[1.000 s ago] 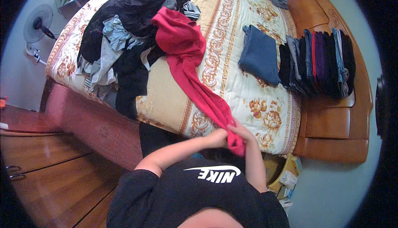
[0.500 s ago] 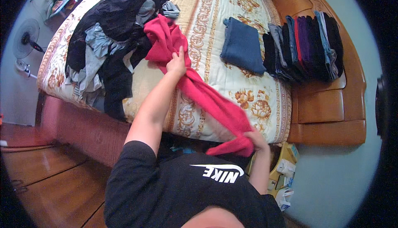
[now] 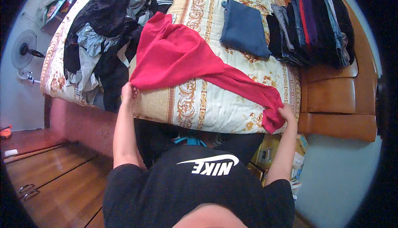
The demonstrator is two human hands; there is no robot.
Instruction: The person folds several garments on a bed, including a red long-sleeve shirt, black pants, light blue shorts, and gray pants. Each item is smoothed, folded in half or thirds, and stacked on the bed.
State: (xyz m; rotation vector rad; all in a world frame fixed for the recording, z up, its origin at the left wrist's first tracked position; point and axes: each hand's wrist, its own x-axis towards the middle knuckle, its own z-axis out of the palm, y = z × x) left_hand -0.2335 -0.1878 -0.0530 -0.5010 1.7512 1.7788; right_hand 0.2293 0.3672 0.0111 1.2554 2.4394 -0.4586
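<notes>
Head view: one red garment [image 3: 174, 56] spreads toward two o'clock from the left hand [image 3: 128, 93], ten o'clock from the right hand [image 3: 287, 113], both hands' fingers gripping it.

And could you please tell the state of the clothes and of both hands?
Red garment: loosely spread, right end bunched
Left hand: gripping its left corner
Right hand: gripping its bunched end
Blue garment: folded, lying flat
Row of clothes: folded, standing on edge
Clothes heap: crumpled, unfolded
</notes>
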